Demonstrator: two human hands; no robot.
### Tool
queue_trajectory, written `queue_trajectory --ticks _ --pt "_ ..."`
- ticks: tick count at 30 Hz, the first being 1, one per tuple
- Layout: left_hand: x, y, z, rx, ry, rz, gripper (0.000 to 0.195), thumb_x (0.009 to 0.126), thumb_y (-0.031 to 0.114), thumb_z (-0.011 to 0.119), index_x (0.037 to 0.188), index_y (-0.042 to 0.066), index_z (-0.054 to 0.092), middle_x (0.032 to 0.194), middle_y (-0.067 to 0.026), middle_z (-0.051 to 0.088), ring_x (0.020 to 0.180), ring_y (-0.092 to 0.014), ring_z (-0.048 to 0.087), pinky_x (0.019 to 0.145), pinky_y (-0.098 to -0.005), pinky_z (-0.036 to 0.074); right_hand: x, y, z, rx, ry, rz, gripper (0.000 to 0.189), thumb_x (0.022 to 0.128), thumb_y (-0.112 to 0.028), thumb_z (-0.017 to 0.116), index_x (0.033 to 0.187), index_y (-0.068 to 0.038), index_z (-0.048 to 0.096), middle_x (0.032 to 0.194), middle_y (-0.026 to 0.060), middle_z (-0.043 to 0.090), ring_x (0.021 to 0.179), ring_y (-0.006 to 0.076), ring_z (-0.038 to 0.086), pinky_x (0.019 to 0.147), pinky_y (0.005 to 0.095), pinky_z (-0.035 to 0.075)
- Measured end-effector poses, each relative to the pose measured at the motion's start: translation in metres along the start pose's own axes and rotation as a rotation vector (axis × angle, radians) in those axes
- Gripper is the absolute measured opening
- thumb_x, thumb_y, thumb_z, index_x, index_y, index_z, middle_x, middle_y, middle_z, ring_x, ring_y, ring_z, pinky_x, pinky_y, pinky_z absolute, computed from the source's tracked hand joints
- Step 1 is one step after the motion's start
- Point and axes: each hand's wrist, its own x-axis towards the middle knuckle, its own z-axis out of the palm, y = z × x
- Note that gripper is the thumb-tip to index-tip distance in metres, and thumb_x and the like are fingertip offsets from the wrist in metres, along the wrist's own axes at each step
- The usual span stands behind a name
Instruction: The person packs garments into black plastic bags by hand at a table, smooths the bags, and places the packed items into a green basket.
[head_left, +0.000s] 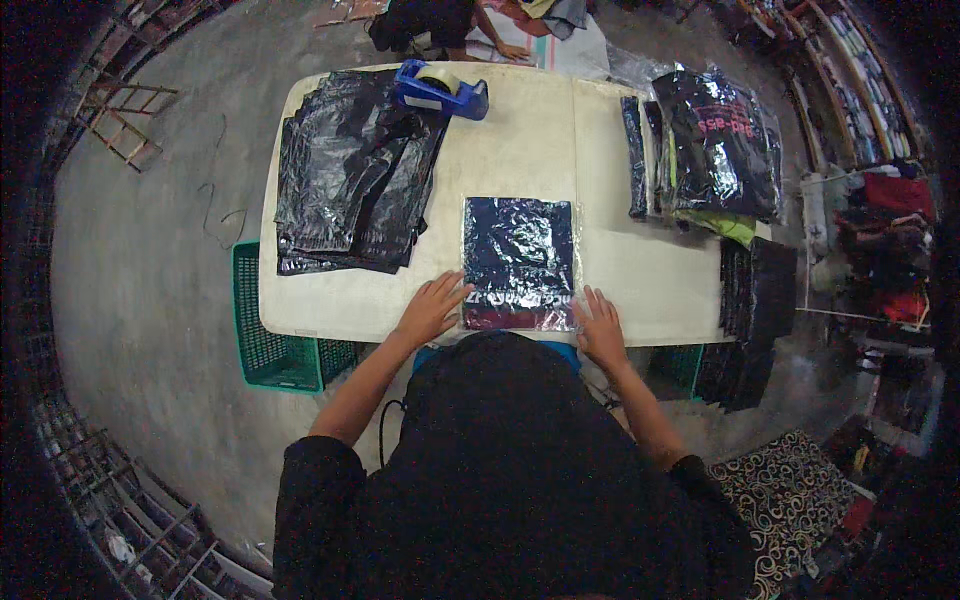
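A folded dark garment in a clear plastic bag (519, 251) lies flat at the table's near edge, directly before me. It bears pale writing and a maroon band along its near end. My left hand (433, 306) rests at the bag's left edge, palm down, fingertips touching or just beside the plastic. On the other side, my right hand (600, 324) lies at the near right corner with its fingers apart. Neither hand grips anything.
Black plastic mailer bags (352, 172) are stacked on the table (517, 142) at left, with a blue tape dispenser (442, 90) overlapping them. Bagged garments (716, 150) pile at right. A green crate (277, 330) stands below the left edge. Beyond the table, a person's hand (514, 52) touches a white sack.
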Motion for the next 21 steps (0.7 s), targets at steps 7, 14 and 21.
queue_trajectory --ticks 7,14,21 --pt "0.028 -0.042 0.018 0.173 -0.121 0.163 0.071 0.082 0.040 0.069 0.143 0.015 0.042 0.153 -0.0062 0.035 0.140 -0.025 0.034 0.109 -0.0422 0.035 0.051 0.021 -0.005 -0.115 -0.057 -0.360 0.059 0.083 -0.002 0.058 0.140 -0.010 0.046 0.153 0.0113 0.037 0.140 0.0297 0.035 0.113 0.0467 0.031" --pt "0.023 -0.029 0.017 -0.073 -0.036 0.029 0.043 0.088 0.025 0.062 0.123 0.002 0.055 0.127 -0.0177 0.058 0.120 -0.032 0.054 0.099 -0.0423 0.043 0.074 0.015 -0.024 0.485 -0.278 0.115 0.039 0.087 -0.013 0.062 0.124 -0.003 0.057 0.113 0.0151 0.068 0.103 0.0318 0.065 0.090 0.0382 0.050" --pt "0.015 0.009 0.018 -0.177 0.146 -0.168 0.043 0.092 0.040 0.058 0.108 -0.001 0.056 0.093 -0.0196 0.067 0.092 -0.038 0.063 0.080 -0.0478 0.049 0.076 0.022 0.012 0.758 -0.059 0.356 0.028 0.096 -0.028 0.056 0.103 -0.002 0.065 0.086 0.0170 0.067 0.076 0.0215 0.063 0.074 0.0323 0.050"
